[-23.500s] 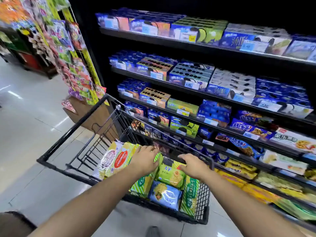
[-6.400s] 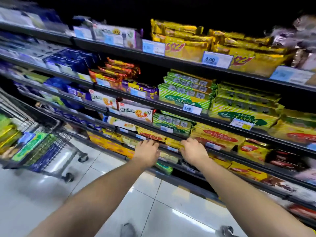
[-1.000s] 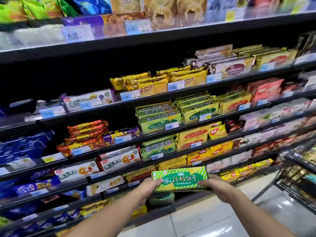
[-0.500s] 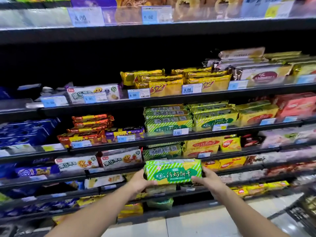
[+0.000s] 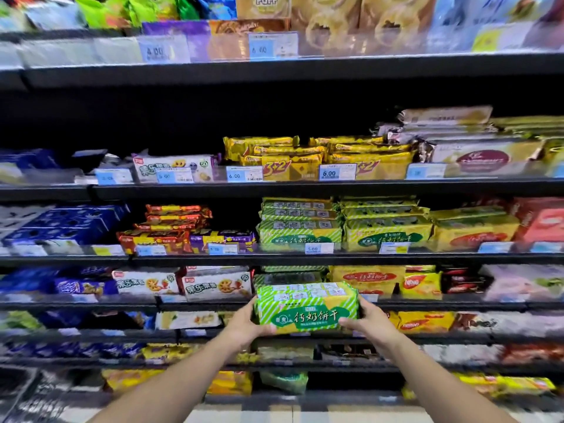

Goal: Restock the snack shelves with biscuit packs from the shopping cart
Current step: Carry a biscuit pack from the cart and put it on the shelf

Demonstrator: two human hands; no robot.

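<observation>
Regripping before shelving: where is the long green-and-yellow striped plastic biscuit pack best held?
Probably its two short ends, from left and right: the green-and-yellow striped biscuit pack lies level and wide, and the left hand and right hand hold it there now.

Two hands (image 5: 244, 326), one biscuit pack (image 5: 306, 309), roughly seven shelves (image 5: 274, 259).

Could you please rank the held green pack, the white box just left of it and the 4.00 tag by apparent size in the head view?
1. green pack, though it is nearest the camera
2. white box
3. 4.00 tag
</observation>
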